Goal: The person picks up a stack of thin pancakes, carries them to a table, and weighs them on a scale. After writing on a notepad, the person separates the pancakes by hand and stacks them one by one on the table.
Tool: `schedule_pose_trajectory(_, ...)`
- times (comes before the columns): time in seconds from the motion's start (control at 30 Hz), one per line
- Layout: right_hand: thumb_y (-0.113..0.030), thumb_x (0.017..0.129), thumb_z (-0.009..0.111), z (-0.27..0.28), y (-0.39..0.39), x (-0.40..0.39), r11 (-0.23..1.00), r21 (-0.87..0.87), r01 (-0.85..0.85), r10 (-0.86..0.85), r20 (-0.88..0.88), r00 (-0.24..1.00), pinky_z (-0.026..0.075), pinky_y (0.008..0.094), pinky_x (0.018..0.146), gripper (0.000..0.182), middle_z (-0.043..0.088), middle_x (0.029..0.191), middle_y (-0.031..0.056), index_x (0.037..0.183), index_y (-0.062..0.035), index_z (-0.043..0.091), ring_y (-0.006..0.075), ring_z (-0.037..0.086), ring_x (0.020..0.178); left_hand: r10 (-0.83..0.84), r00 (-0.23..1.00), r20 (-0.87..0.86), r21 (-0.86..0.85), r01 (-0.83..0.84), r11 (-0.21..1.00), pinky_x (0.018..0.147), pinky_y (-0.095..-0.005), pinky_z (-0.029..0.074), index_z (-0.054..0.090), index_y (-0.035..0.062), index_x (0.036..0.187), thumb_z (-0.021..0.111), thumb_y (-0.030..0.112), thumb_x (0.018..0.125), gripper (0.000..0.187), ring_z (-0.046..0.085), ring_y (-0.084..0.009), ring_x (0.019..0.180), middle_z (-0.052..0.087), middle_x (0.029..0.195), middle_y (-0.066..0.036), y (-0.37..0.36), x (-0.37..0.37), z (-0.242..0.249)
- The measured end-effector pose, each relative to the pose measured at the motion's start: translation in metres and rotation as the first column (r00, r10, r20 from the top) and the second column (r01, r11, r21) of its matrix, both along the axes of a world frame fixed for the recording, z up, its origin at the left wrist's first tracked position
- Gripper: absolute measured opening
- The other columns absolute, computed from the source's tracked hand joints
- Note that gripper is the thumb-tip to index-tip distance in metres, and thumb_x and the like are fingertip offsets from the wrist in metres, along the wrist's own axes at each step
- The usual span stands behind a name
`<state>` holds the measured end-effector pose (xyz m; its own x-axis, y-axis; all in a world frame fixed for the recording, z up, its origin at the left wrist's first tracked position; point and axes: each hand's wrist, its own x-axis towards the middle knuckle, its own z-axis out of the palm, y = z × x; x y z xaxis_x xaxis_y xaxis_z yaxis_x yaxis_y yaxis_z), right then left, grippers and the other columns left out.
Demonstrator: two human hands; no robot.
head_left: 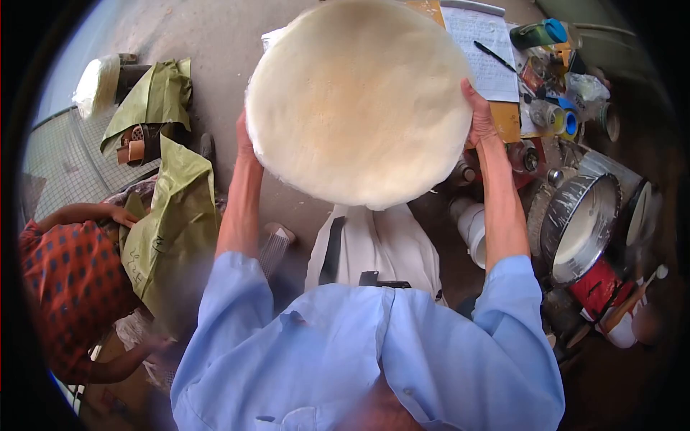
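Nearest the camera, a light-blue shirt [366, 359] with rolled sleeves; both forearms rise from it. Between them, held up in front of the person, a large pale round disc [359, 100], its broad face toward the camera. The left hand [244, 136] presses the disc's left rim and the right hand [480, 111] clasps the right rim, on opposite edges at about equal reach. Beyond lie the floor [215, 36], green bags [169, 223] at left, a lined notebook [485, 50] and metal-rimmed moulds [578, 226] at right.
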<state>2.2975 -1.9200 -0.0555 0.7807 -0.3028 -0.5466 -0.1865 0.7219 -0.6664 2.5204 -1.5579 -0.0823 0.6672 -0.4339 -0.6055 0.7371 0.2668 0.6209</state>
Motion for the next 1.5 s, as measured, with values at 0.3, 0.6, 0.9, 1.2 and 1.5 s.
schedule_pose_trajectory(0.3,-0.033,0.071,0.076,0.06,0.012,-0.01,0.925,-0.345,-0.158,0.145,-0.061,0.987,0.052,0.0347,0.082,0.065,0.062,0.105,0.0152,0.121,0.0028,0.053,0.0229,0.063,0.095,-0.116,0.966,0.232,-0.008,0.121,0.993,0.092,-0.0347,0.047,0.046,0.0043,0.131,0.034,0.039,0.1,0.048,0.058,-0.022,0.105,0.057,0.121,-0.01,0.013,-0.014,0.042)
schedule_pose_trajectory(0.6,-0.029,0.065,0.077,0.037,0.018,-0.04,0.982,-0.17,-0.087,0.093,0.029,0.995,0.054,0.0351,0.08,0.066,0.065,0.102,0.0166,0.118,0.0046,0.055,0.0242,0.065,0.09,-0.211,0.97,0.123,0.092,0.2,0.975,0.103,-0.0432,0.039,0.039,0.0085,0.139,0.04,0.045,0.093,0.059,0.045,-0.0279,0.124,0.046,0.137,-0.01,0.016,0.016,0.02)
schedule_pose_trajectory(0.9,-0.028,0.061,0.076,0.077,0.075,-0.167,0.921,-0.231,0.314,-0.309,0.059,0.949,0.048,0.0309,0.078,0.055,0.066,0.096,0.011,0.107,-0.0002,0.065,0.018,0.061,0.088,-0.509,0.794,0.333,0.236,0.452,0.86,0.101,-0.0387,0.041,0.038,0.0042,0.138,0.037,0.039,0.096,0.055,0.048,-0.0246,0.121,0.047,0.135,-0.01,-0.004,-0.03,0.083)
schedule_pose_trajectory(1.2,-0.024,0.061,0.076,0.112,0.146,-0.389,0.659,-0.344,0.669,-0.708,0.016,0.706,0.048,0.0303,0.079,0.055,0.067,0.096,0.0105,0.109,-0.0013,0.065,0.0179,0.061,0.087,-0.816,0.409,0.409,0.208,0.829,0.52,0.099,-0.0369,0.042,0.038,0.003,0.138,0.037,0.037,0.097,0.053,0.049,-0.0236,0.118,0.049,0.133,-0.011,-0.147,-0.169,0.121)
schedule_pose_trajectory(1.5,-0.026,0.059,0.074,0.139,0.277,-0.633,0.249,-0.45,0.858,-0.969,-0.117,0.22,0.046,0.0351,0.086,0.059,0.066,0.101,0.016,0.112,-0.0009,0.063,0.0264,0.062,0.095,-0.875,-0.136,0.465,0.132,0.988,-0.084,0.097,-0.0351,0.043,0.038,0.0018,0.138,0.036,0.035,0.097,0.052,0.051,-0.0226,0.115,0.051,0.13,-0.011,-0.272,-0.469,0.128)
